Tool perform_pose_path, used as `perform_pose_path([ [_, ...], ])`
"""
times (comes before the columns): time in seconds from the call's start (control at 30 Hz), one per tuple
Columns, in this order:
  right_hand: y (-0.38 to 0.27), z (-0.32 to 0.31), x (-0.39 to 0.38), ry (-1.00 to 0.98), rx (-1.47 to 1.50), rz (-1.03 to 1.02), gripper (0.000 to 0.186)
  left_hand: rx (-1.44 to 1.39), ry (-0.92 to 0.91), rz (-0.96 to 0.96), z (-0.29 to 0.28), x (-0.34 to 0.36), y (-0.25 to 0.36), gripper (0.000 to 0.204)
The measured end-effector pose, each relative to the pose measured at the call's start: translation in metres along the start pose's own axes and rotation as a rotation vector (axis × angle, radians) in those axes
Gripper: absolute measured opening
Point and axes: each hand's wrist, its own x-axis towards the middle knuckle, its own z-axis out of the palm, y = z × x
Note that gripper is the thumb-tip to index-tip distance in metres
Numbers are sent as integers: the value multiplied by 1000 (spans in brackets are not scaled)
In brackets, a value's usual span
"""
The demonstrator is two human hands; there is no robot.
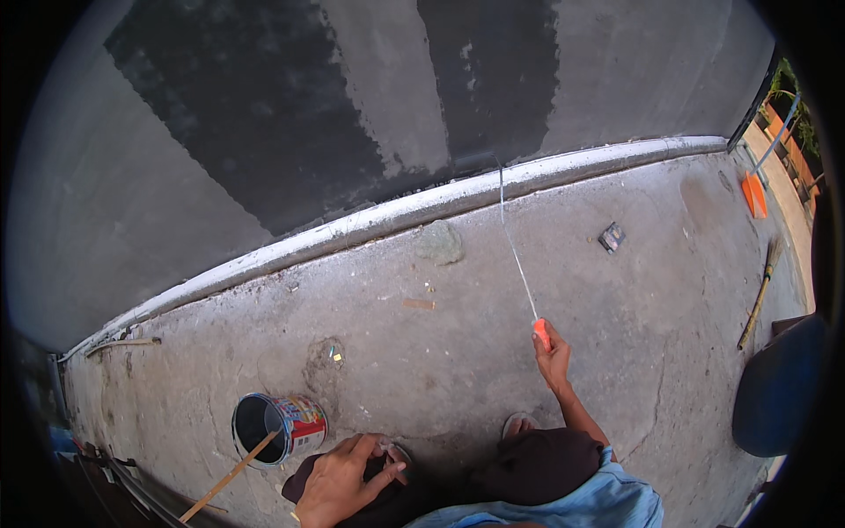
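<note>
My right hand (pixel 551 356) grips the orange handle (pixel 541 331) of a paint roller with a long thin metal rod. The roller head (pixel 475 161) is against the grey wall (pixel 634 79), low in a dark wet-looking patch (pixel 475 88) just above the pale concrete ledge (pixel 598 165). My left hand (pixel 348 480) rests at my left knee with its fingers loosely bent and apart, holding nothing that I can see. A paint bucket (pixel 304 427) with a wooden stick (pixel 224 484) leaning in it stands just left of that hand.
On the concrete floor (pixel 634 334) lie a stone (pixel 439 242), a small dark pack (pixel 612 238), cardboard scrap (pixel 419 304) and broom (pixel 757 295). An orange dustpan (pixel 754 194) stands far right, above a blue barrel (pixel 775 396). Pipes (pixel 123 343) lie at left.
</note>
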Motion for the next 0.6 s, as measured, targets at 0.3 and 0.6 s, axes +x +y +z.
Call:
perform_pose_path([
  [0.3,6,3,4,-32,-62,9,44,5,15,0,0,-2,1,38],
  [0.6,7,2,14,-33,-102,6,44,31,49,50,1,-1,-1,37],
])
